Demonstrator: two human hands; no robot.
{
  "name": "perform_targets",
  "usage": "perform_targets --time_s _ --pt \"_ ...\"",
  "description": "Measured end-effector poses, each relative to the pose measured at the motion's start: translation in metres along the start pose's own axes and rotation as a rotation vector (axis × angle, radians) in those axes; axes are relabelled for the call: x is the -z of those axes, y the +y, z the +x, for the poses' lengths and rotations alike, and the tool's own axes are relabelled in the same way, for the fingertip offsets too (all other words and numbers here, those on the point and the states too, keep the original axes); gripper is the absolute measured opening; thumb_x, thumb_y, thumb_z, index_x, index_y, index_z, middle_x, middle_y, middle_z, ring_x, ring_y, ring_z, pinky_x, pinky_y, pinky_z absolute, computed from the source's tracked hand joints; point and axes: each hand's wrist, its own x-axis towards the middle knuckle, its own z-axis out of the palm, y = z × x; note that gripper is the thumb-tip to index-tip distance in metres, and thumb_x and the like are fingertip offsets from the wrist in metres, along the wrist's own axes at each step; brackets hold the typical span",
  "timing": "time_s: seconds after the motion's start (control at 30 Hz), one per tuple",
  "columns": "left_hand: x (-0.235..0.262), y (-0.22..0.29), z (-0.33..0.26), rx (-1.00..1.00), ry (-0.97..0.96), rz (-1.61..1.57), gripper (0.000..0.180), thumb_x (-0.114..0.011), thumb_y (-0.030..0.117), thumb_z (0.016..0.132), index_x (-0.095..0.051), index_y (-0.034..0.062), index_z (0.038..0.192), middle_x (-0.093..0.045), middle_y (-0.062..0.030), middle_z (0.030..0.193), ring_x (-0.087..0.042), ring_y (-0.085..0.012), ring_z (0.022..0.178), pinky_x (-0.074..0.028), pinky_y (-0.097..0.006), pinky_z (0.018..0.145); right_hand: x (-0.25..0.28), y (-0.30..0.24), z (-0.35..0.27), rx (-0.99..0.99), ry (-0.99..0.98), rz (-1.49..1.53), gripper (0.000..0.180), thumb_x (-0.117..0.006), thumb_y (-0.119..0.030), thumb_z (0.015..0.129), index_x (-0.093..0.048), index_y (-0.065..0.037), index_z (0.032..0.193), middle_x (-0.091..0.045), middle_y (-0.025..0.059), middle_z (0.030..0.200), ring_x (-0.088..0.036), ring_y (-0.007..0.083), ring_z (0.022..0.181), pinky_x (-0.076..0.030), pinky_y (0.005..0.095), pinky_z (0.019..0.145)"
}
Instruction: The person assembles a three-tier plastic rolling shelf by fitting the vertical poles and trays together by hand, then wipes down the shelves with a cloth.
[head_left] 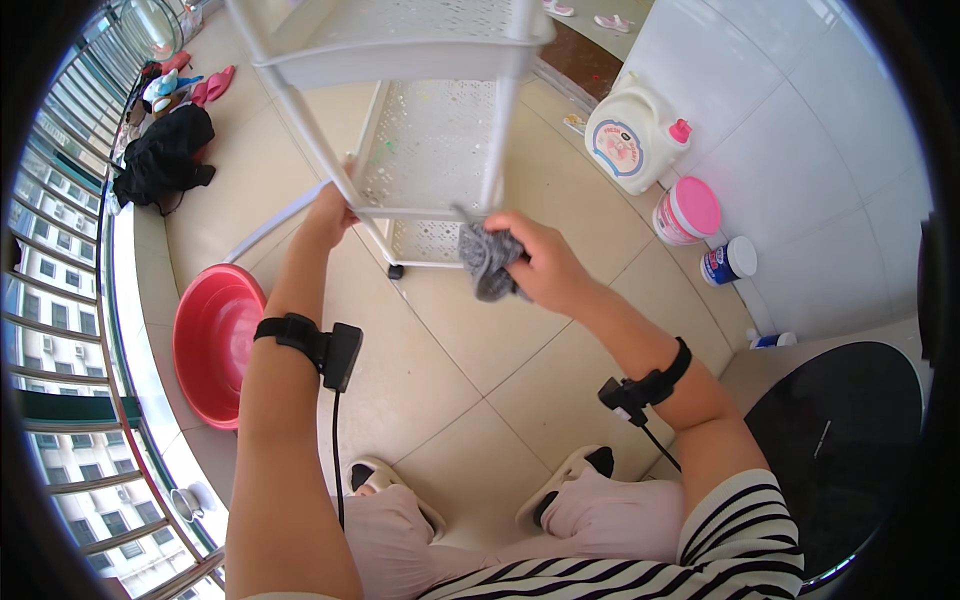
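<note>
In front of me stands a white wheeled rack point(400, 66) with perforated shelves, a black caster showing at its near foot. My left hand point(330, 213) is closed round the rack's left post at the height of a lower shelf; part of its fingers is hidden behind the post. A crumpled grey cloth point(486, 262) is bunched in my right hand point(538, 262), whose fingers are wrapped over it. The cloth lies against the near right corner of that lower shelf, and a loose end sticks up over the rim.
A red basin point(222, 340) sits at the left by the railing point(70, 290). Dark clothing point(168, 155) and pink slippers point(213, 86) lie beyond it. Along the right wall stand a white jug point(632, 135), a pink-lidded tub point(688, 210) and a blue tub point(728, 262). A round black surface point(835, 440) is near my right.
</note>
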Motion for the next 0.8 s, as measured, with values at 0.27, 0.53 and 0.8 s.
perform_targets --time_s 0.27,0.53,0.8 --pt "-0.056 -0.054 -0.043 -0.04 0.834 -0.457 0.023 -0.052 0.02 0.077 -0.044 0.0057 0.093 -0.043 -0.0067 0.071 -0.042 -0.0153 0.059 -0.036 -0.029 0.048 0.05 0.043 0.023 -0.21 0.359 0.703 0.038 -0.037 0.009 0.082 -0.041 -0.003 0.117 -0.055 0.0087 0.106 -0.055 0.0139 0.093 -0.044 0.0266 0.082" --pt "-0.113 -0.021 -0.075 -0.097 0.273 -0.518 0.069 -0.051 0.016 0.083 0.0 0.0104 0.13 -0.043 -0.0162 0.111 -0.055 -0.0219 0.083 -0.047 -0.035 0.074 -0.013 0.043 0.053 0.353 -0.02 -0.321 0.033 -0.047 0.004 0.07 -0.048 -0.009 0.101 -0.052 0.0082 0.107 -0.05 0.0263 0.106 -0.033 0.0401 0.095" --pt "-0.049 -0.017 -0.07 -0.094 0.001 -0.059 0.035 -0.046 0.016 0.083 -0.03 0.0015 0.11 -0.053 -0.0111 0.092 -0.059 -0.0177 0.073 -0.05 -0.031 0.06 -0.074 0.015 0.044 0.312 0.018 -0.479 0.032 -0.07 -0.018 0.065 -0.048 -0.01 0.086 -0.055 0.0052 0.087 -0.053 0.023 0.095 -0.029 0.0428 0.094"
